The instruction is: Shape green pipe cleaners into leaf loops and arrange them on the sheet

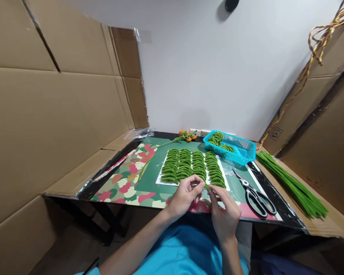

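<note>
My left hand (186, 195) and my right hand (225, 209) meet over the table's front edge, fingertips pinched close together. Between them is a short piece of green pipe cleaner (207, 187), mostly covered by the fingers. Just beyond, a white sheet (159, 178) carries several columns of curved green pipe-cleaner pieces (185, 165), stacked closely. Black-handled scissors (256, 197) lie to the right of my right hand, blades pointing away from me.
A blue plastic basket (249, 152) holding more green pieces stands at the back right. Long green pipe cleaners (294, 187) lie bundled along the right side. Behind the sheet rests an orange flower stem (188, 136). Cardboard walls (74, 107) flank the table; twisted wire (311, 61) hangs right.
</note>
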The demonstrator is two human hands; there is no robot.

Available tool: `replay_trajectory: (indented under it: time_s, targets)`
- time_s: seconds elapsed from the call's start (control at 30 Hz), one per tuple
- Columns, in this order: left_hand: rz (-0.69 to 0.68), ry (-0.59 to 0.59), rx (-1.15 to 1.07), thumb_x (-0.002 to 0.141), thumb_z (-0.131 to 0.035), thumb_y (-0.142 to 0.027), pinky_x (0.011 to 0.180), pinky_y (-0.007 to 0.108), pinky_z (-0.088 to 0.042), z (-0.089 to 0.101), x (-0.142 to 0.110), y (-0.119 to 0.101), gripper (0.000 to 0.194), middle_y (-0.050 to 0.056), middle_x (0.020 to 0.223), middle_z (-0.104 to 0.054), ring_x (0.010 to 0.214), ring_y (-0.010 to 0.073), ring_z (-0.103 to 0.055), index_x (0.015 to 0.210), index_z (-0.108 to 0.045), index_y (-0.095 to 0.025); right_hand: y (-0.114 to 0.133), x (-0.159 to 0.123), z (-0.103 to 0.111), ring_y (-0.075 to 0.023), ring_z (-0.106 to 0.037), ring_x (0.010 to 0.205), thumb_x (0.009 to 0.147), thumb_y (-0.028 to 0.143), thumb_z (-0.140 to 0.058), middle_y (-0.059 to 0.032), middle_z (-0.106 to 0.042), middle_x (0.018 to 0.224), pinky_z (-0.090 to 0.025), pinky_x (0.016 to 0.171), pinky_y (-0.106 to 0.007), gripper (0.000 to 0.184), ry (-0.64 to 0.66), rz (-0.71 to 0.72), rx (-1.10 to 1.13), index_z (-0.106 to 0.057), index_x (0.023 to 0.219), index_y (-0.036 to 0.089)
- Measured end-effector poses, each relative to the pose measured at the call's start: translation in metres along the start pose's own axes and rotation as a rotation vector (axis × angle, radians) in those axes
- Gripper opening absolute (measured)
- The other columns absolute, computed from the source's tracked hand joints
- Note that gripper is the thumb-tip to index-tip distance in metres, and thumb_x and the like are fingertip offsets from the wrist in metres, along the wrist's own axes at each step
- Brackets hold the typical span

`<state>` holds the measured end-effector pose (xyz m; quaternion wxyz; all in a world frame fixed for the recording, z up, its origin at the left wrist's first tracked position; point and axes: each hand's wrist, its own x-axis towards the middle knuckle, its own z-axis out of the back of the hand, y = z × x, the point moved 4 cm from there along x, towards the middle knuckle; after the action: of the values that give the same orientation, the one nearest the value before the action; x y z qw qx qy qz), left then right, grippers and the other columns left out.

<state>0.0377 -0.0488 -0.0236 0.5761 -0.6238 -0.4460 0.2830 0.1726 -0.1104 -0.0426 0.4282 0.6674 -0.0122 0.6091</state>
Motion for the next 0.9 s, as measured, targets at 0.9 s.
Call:
replay_trajectory:
  time_s: [0.9]
  targets:
    - [-0.059, -0.063, 0.179, 0.101, -0.065, -0.046, 0.053, 0.022, -0.044, -0.001, -0.010, 0.005, 0.028, -0.003, 0.072, -0.060, 0.056, 0.0114, -0.057, 0.104, -0.064, -0.018, 0.007, -0.001, -0.001, -0.0157, -0.075, 0.071, 0.099, 0.014, -0.071, -0.0060, -0.079, 0.091, -0.062, 0.057, -0.023, 0.009, 0.013, 0.027, -0.093, -0.075, 0.106, 0.018]
